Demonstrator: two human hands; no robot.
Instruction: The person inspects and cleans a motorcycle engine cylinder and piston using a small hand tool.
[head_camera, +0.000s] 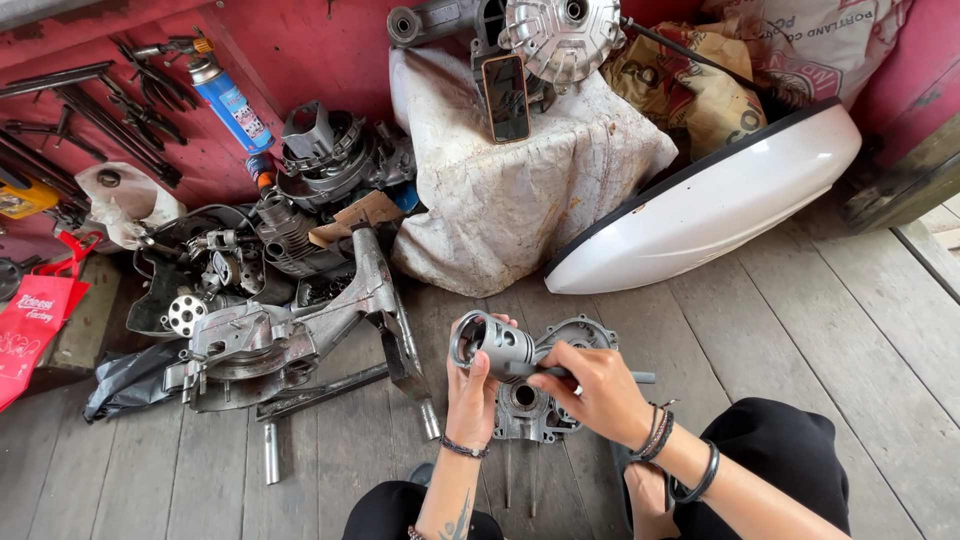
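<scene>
Knees: mine, in black trousers, at the near edge, on the wooden floor (820, 330).
Left hand (472, 395): my fingers are curled around the grey metal piston (495, 345), holding it up on its side, open end to the left.
Right hand (598, 392): my fingers pinch a thin grey rod (640, 378), its tip at the side of the piston.
Engine case (575, 332): lying on the floor right under both hands, partly hidden by them.
Left: a heap of metal engine parts (280, 330) on the floor, a red bag (30, 320) further left.
Far: a white cloth-covered block (520, 190), a white curved body panel (720, 200) to its right, a blue spray can (228, 100) against the red wall.
</scene>
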